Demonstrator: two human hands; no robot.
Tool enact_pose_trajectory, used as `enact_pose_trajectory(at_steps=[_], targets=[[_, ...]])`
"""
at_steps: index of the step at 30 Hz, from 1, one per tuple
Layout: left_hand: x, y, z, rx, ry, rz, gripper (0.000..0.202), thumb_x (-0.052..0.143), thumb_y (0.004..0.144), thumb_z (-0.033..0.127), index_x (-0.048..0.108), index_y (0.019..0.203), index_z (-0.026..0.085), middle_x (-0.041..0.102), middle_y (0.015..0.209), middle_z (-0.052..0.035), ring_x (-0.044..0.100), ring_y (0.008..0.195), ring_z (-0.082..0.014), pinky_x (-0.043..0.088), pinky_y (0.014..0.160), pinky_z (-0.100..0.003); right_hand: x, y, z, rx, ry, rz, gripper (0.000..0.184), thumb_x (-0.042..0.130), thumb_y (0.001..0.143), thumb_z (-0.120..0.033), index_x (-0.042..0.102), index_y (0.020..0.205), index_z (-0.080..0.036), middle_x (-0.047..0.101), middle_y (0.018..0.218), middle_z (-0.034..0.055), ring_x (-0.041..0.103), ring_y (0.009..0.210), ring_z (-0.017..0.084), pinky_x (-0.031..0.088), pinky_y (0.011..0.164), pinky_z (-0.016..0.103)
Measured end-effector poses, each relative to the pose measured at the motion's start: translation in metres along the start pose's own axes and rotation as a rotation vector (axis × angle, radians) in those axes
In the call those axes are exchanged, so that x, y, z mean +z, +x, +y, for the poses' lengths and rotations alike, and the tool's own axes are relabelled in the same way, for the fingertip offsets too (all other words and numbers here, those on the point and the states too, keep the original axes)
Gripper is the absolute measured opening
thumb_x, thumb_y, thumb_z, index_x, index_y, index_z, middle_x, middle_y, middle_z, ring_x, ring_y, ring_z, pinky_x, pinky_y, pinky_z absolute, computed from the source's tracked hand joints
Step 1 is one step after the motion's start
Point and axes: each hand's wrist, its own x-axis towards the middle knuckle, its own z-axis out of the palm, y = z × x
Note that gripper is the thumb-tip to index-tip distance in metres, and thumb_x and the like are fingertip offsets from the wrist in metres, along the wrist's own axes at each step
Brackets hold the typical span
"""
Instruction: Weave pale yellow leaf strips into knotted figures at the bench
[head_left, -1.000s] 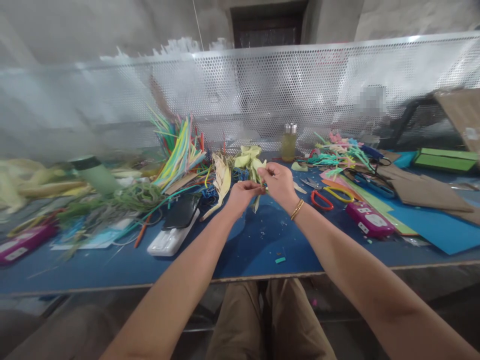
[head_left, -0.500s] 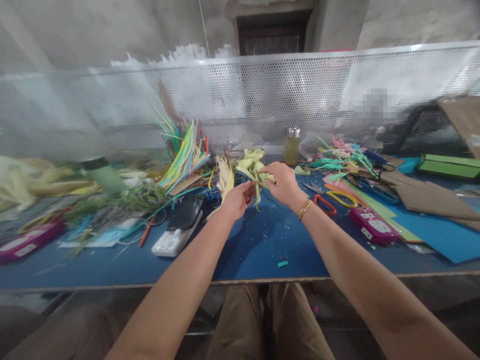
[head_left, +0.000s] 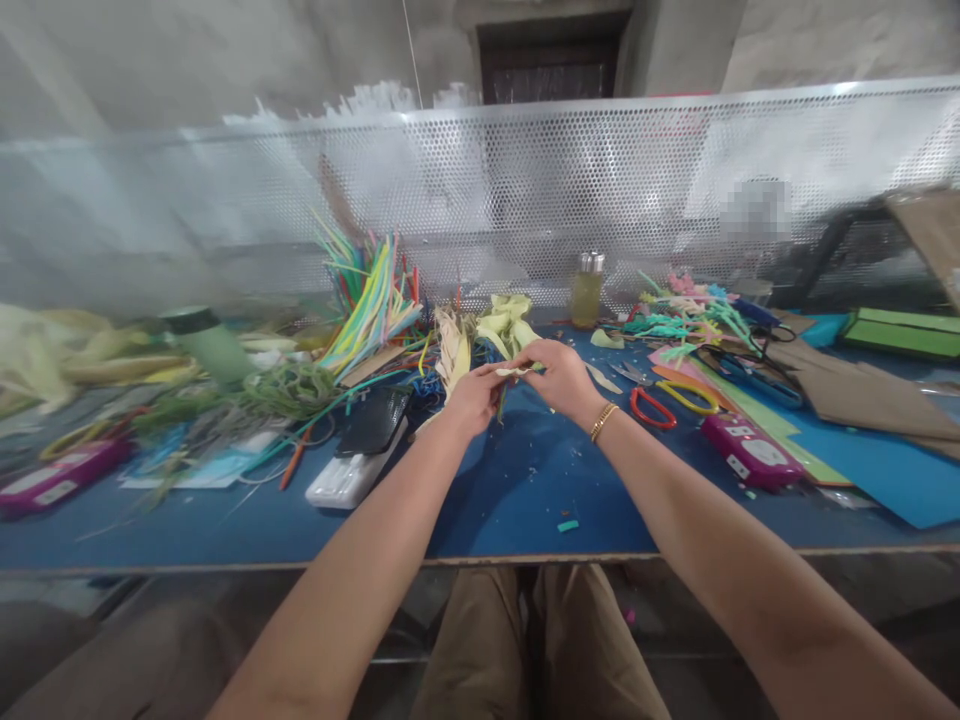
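Observation:
My left hand (head_left: pixel 474 398) and my right hand (head_left: pixel 564 380) meet above the blue table. Between their fingertips is a pale strip of corn husk (head_left: pixel 513 372), and both hands pinch it. More light-green corn husk (head_left: pixel 504 322) rises just behind the fingers; its lower part is hidden, so I cannot tell whether it is joined to the strip. Drier, beige husks (head_left: pixel 451 350) stand beside my left hand. A loose husk piece (head_left: pixel 600 378) lies near my right hand, and another green piece (head_left: pixel 606 340) rests farther back.
Red-handled scissors (head_left: pixel 652 410) and a purple box-shaped object (head_left: pixel 750 452) lie on the right. A lidded bottle (head_left: pixel 587 290) stands at the back. On the left are colourful pipe cleaners (head_left: pixel 375 305), a black phone-like object (head_left: pixel 375 422) and a green bottle (head_left: pixel 206 348). A perforated metal panel (head_left: pixel 555 200) backs the table.
My right hand has moved slightly left and down, closing against my left fingers. The strip now lies flat between the fingertips. A loose husk piece shows beside my right hand.

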Motion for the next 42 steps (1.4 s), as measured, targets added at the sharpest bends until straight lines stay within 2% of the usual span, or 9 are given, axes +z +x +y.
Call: enact_pose_trajectory(at_steps=[5, 11, 18, 26, 30, 36, 40, 42], targets=[[0.0, -0.001, -0.003, 0.059, 0.063, -0.047, 0.023, 0.084, 0.058, 0.017, 0.067, 0.073, 0.014, 0.063, 0.063, 0.0, 0.055, 0.057, -0.0098, 0.037, 0.051, -0.022, 0.001, -0.003, 0.0, 0.06, -0.014, 0.044, 0.007, 0.066, 0.081, -0.019, 0.071, 0.078, -0.02, 0.068, 0.077, 0.0019, 0.06, 0.073, 0.015, 0.043, 0.068, 0.026], [0.001, 0.003, -0.007, 0.138, 0.171, -0.048, 0.02, 0.082, 0.062, 0.025, 0.068, 0.07, 0.013, 0.058, 0.057, 0.0005, 0.046, 0.05, -0.0079, 0.032, 0.05, -0.023, 0.005, -0.004, 0.003, 0.135, -0.004, 0.069, 0.006, 0.064, 0.081, -0.02, 0.071, 0.081, -0.02, 0.069, 0.08, 0.0024, 0.061, 0.076, 0.017, 0.043, 0.07, 0.027], [-0.001, 0.002, -0.008, 0.161, 0.214, -0.025, 0.026, 0.084, 0.059, 0.031, 0.068, 0.071, 0.014, 0.062, 0.063, -0.0012, 0.052, 0.057, -0.0113, 0.037, 0.057, -0.024, 0.009, -0.005, 0.002, 0.123, 0.054, 0.083, 0.006, 0.066, 0.081, -0.022, 0.071, 0.08, -0.018, 0.069, 0.079, 0.0028, 0.061, 0.074, 0.016, 0.043, 0.068, 0.026], [-0.005, 0.008, -0.012, 0.234, 0.271, 0.02, 0.016, 0.078, 0.06, 0.026, 0.068, 0.067, 0.016, 0.06, 0.061, 0.0, 0.046, 0.058, -0.0107, 0.032, 0.055, -0.023, 0.011, -0.005, -0.002, 0.065, 0.045, 0.085, 0.015, 0.065, 0.085, -0.028, 0.071, 0.077, -0.017, 0.069, 0.076, 0.0035, 0.061, 0.071, 0.015, 0.042, 0.066, 0.025], [-0.006, 0.007, -0.012, 0.255, 0.306, 0.044, 0.01, 0.074, 0.062, 0.022, 0.068, 0.067, 0.016, 0.056, 0.058, 0.0012, 0.042, 0.056, -0.0103, 0.028, 0.054, -0.023, 0.011, -0.005, -0.003, 0.074, 0.046, 0.076, 0.011, 0.066, 0.083, -0.026, 0.072, 0.077, -0.018, 0.07, 0.076, 0.0031, 0.062, 0.073, 0.015, 0.043, 0.067, 0.025], [-0.005, 0.006, -0.012, 0.264, 0.321, 0.053, 0.011, 0.073, 0.064, 0.021, 0.064, 0.063, 0.016, 0.055, 0.057, 0.0019, 0.042, 0.056, -0.0106, 0.029, 0.055, -0.024, 0.012, -0.005, -0.004, 0.085, 0.07, 0.065, 0.011, 0.065, 0.083, -0.025, 0.072, 0.077, -0.018, 0.07, 0.077, 0.003, 0.062, 0.074, 0.016, 0.043, 0.069, 0.026], [-0.005, 0.006, -0.011, 0.261, 0.327, 0.039, 0.017, 0.073, 0.069, 0.028, 0.063, 0.064, 0.016, 0.053, 0.055, 0.0024, 0.039, 0.053, -0.0095, 0.028, 0.054, -0.024, 0.017, -0.001, 0.006, 0.234, 0.148, 0.11, 0.012, 0.067, 0.08, -0.028, 0.071, 0.08, -0.017, 0.069, 0.076, 0.0026, 0.06, 0.071, 0.016, 0.044, 0.066, 0.027], [-0.006, 0.006, -0.01, 0.244, 0.302, 0.032, 0.021, 0.074, 0.069, 0.033, 0.062, 0.065, 0.016, 0.052, 0.054, 0.0025, 0.039, 0.051, -0.0091, 0.029, 0.053, -0.024, 0.02, 0.0, 0.013, 0.306, 0.203, 0.115, 0.02, 0.072, 0.075, -0.029, 0.072, 0.091, -0.017, 0.07, 0.082, 0.0033, 0.061, 0.071, 0.016, 0.046, 0.066, 0.027]])
